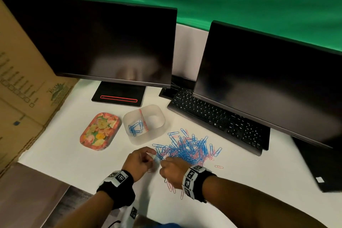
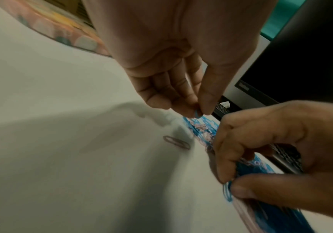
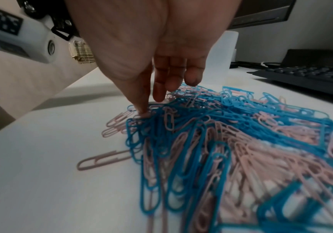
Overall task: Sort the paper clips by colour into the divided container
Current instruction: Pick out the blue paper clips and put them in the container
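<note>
Left hand [image 2: 173, 66] pinches one blue paper clip [image 2: 197, 113] beside the mixed blue-and-pink clip heap [image 1: 187, 149]; right hand [image 1: 173, 171] fingertips press into the heap, grip unclear; lift slowly, shaking snagged neighbours free.

I see a white desk [image 1: 61, 146] carrying two monitors [image 1: 103, 42] along its far edge and a keyboard [image 1: 218, 116] under the right one. Toward the left lie a floral tin [image 1: 100, 131] and, just beside it, a clear container [image 1: 144, 123]. A clip pile [image 1: 188, 149] sits near the front edge.
</note>
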{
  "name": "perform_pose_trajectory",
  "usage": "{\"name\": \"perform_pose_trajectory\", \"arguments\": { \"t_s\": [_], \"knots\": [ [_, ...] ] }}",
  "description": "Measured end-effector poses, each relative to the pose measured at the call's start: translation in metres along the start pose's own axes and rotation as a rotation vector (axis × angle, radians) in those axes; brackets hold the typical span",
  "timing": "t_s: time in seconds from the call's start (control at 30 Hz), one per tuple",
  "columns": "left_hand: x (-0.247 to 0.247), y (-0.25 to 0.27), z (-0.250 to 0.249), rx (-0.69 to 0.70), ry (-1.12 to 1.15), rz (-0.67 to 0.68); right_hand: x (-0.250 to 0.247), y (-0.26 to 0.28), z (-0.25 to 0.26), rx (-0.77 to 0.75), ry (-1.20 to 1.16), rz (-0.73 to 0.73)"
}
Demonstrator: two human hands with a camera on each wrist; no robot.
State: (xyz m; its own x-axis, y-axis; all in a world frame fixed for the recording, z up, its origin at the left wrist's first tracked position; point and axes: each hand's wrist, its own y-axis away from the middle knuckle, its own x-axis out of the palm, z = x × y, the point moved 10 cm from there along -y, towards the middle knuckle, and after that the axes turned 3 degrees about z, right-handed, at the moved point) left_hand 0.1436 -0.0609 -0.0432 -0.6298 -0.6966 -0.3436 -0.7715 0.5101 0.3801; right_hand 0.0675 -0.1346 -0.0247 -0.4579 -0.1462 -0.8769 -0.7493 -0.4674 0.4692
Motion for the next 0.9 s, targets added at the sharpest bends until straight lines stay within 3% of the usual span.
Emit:
{"name": "perform_pose_trajectory", "arguments": {
  "t_s": [0.1,0.23,0.33,0.5,0.6,0.73,0.83,0.9],
  "knots": [
    [-0.004,-0.003,0.007,-0.028,0.069,-0.013,0.000,-0.003,-0.002,-0.001,0.014,0.022],
    [-0.007,-0.007,0.009,-0.084,0.159,-0.049,-0.005,0.000,-0.002,-0.058,-0.048,-0.096],
    [-0.004,-0.012,0.011,-0.142,0.304,-0.051,-0.016,0.011,-0.038,0.117,-0.456,-0.256],
    [0.009,-0.015,0.003,-0.162,0.573,0.004,0.012,0.041,-0.099,0.523,-1.449,-0.370],
    [0.016,-0.016,-0.001,-0.221,0.673,0.022,0.023,0.050,-0.106,0.525,-1.885,-0.363],
    [0.030,-0.019,-0.004,-0.343,0.809,0.094,0.034,0.068,-0.119,0.527,-2.202,-0.442],
    [0.029,-0.024,-0.006,-0.345,0.695,0.064,0.046,0.079,-0.133,0.569,-2.320,-0.525],
    [0.014,-0.032,-0.014,-0.201,0.307,-0.014,0.059,0.094,-0.153,0.725,-2.170,-0.576]
  ]
}}
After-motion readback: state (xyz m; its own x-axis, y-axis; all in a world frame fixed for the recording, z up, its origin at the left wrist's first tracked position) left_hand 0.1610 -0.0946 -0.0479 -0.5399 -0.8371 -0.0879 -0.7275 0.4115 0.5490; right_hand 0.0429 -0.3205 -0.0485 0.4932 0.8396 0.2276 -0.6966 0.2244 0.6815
